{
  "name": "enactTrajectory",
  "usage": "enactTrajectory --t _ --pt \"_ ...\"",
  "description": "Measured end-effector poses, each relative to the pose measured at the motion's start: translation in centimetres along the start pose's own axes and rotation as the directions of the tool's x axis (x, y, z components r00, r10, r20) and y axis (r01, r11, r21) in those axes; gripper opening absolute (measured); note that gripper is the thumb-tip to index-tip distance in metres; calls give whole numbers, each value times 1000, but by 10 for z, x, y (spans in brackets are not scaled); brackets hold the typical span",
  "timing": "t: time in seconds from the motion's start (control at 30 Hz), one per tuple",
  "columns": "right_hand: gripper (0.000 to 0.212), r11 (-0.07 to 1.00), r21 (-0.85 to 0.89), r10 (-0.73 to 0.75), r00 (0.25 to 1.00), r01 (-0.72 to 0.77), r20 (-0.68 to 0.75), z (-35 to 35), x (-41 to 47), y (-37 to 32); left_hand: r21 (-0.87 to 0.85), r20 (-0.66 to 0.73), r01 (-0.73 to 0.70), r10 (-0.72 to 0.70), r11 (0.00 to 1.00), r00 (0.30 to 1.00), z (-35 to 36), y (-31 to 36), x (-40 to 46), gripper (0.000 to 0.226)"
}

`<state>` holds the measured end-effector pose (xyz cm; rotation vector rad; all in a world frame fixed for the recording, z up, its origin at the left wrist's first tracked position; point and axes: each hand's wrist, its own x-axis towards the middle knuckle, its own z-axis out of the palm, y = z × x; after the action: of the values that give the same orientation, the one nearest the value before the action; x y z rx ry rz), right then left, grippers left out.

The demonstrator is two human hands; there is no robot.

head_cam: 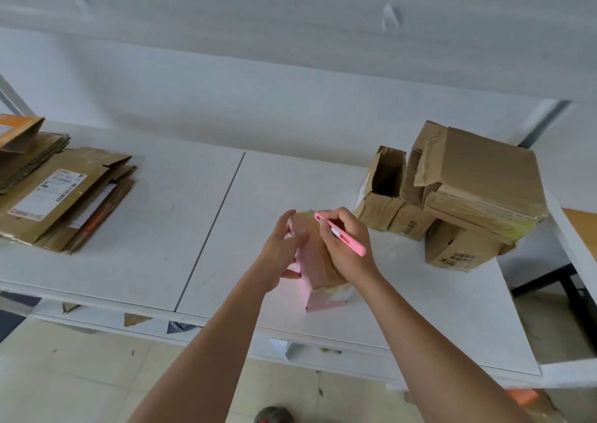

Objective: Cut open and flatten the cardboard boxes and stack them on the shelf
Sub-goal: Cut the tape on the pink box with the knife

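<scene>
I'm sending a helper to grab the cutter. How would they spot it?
On the white shelf, look between the flattened stack and the brown boxes. The right hand holds the pink utility knife against a small pink box; it is the only slim pen-shaped thing.

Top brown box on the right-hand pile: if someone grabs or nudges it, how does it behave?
The top brown box probably tips or slides easily: it sits tilted across the boxes below. Likely light for its size, since its neighbour, the open box, looks empty. Its torn, taped flaps look loose, so they would probably flex rather than give a firm grip.
</scene>
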<state>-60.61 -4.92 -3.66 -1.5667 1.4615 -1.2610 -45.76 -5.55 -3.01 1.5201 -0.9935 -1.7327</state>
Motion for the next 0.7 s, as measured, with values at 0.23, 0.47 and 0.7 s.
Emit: enactTrajectory --t 0.23,0.47,0.7 --pt "3 994 -79 -75 996 79 50 0 4 -2 -3 -21 5 -5 1000 1000 0 1 1 48" --pt "7 995 -97 -14 994 25 109 -9 7 -6 -9 -52 -6 5 1000 999 2 1 -1 50" --pt "2 996 -86 -6 991 18 137 -17 0 -9 5 -69 -9 10 1000 998 3 0 -1 49"
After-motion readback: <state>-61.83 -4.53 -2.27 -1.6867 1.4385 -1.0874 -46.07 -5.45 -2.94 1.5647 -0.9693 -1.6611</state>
